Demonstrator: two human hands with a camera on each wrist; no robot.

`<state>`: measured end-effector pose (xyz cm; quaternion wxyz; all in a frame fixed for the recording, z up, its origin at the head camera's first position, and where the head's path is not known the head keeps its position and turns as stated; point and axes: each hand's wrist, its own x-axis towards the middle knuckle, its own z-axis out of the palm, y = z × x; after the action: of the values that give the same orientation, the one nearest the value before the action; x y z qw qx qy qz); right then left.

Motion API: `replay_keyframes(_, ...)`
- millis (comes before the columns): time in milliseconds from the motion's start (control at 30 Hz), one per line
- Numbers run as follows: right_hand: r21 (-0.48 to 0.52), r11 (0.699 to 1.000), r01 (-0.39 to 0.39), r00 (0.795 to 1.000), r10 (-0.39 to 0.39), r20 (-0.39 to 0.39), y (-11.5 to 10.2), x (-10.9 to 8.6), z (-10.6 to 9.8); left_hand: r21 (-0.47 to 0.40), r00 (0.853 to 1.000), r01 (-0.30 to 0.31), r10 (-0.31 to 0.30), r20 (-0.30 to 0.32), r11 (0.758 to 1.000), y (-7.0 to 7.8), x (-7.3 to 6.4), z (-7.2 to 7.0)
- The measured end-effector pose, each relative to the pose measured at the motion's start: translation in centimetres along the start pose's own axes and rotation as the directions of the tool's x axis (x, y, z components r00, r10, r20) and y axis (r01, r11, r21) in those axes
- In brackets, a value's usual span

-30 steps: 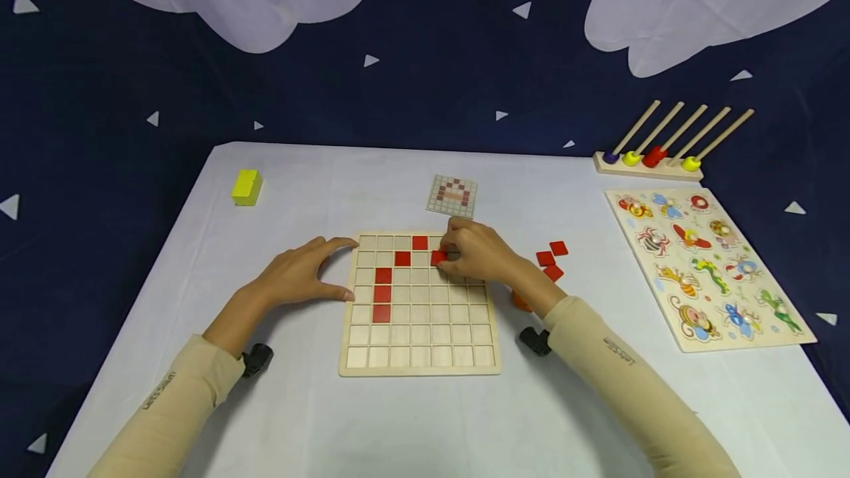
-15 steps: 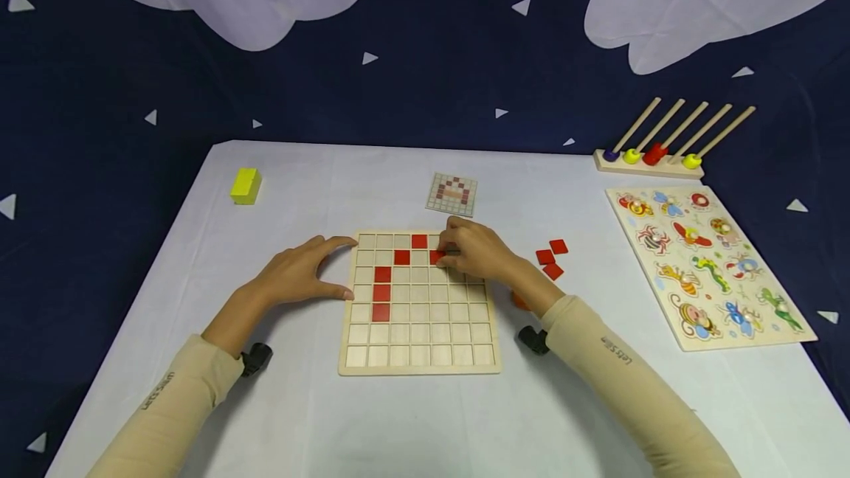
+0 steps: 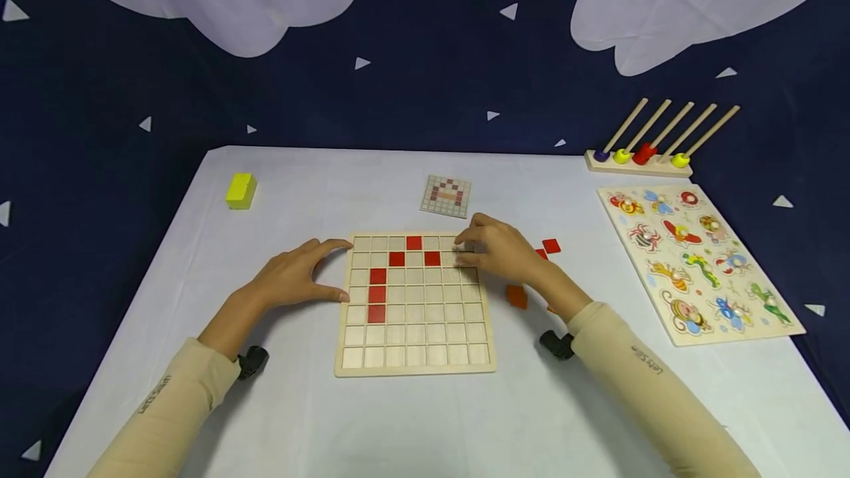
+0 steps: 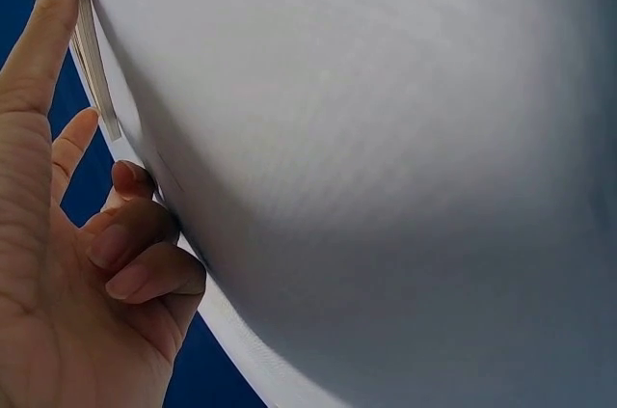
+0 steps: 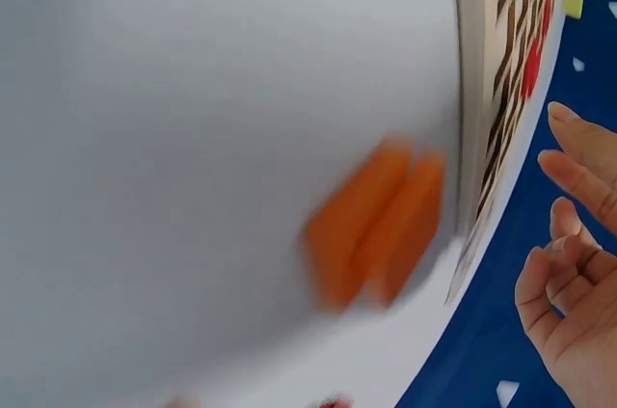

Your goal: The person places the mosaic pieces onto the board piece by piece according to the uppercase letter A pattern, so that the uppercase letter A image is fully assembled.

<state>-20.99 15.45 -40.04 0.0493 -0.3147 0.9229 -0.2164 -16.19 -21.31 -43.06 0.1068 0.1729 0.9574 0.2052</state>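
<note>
A square wooden grid board [image 3: 417, 372] lies mid-table in the head view. Several red square tiles [image 3: 377, 294] sit in its cells in a slanting pattern. My left hand [image 3: 287, 274] is at the board's left edge, index finger and thumb spread apart and touching the rim. In the left wrist view its other fingers [image 4: 145, 258] are bent. Over the board's upper right part hovers my right hand [image 3: 502, 248], thumb and index finger parted with nothing between them. The nearest tile, a red one [image 3: 432, 259], lies in a cell just left of those fingertips.
Orange tiles [image 3: 516, 296] and loose red tiles [image 3: 551, 246] lie right of the board, some hidden by my right arm. Behind it is a small pattern card [image 3: 446, 196]. Yellow blocks [image 3: 241, 191], a peg stand [image 3: 639, 164] and an insect puzzle board [image 3: 700, 264] stand farther out.
My right hand has let go of the red tile, which stays in its cell, and has moved slightly right. The left hand keeps its place at the board's edge.
</note>
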Motion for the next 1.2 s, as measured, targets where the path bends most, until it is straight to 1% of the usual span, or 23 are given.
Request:
replay_keyframes(200, -0.036, 0.997, -0.068, 0.998, 0.068, -0.002, 2.8, -2.4, -1.8, -0.004, 1.0, 0.0, 0.0, 0.001, 1.0, -0.1, 0.0, 0.0)
replay_keyframes(433, 0.004, 0.985, -0.172, 0.985, 0.172, -0.014, 6.2, -5.0, -3.5, 0.0, 1.0, 0.012, -0.012, 0.005, 1.0, 0.1, 0.0, -0.2)
replay_keyframes(567, 0.01, 0.977, -0.211, 0.977, 0.211, -0.014, 7.7, -6.2, -4.0, -0.004, 1.0, 0.009, -0.009, 0.006, 1.0, 0.2, -0.1, -0.2)
replay_keyframes(667, 0.018, 0.975, -0.22, 0.975, 0.22, -0.016, 8.3, -6.9, -4.1, -0.002, 1.0, 0.009, -0.009, 0.007, 1.0, 0.1, -0.1, -0.2)
replay_keyframes(867, 0.021, 0.978, -0.206, 0.978, 0.206, -0.025, 9.2, -7.6, -3.9, -0.004, 1.0, 0.004, -0.004, 0.007, 1.0, 0.1, -0.1, -0.1)
replay_keyframes(1200, 0.057, 0.975, -0.216, 0.976, 0.216, -0.008, 9.7, -7.3, -3.7, -0.003, 1.0, 0.009, -0.009, 0.005, 1.0, 0.0, 0.0, 0.0)
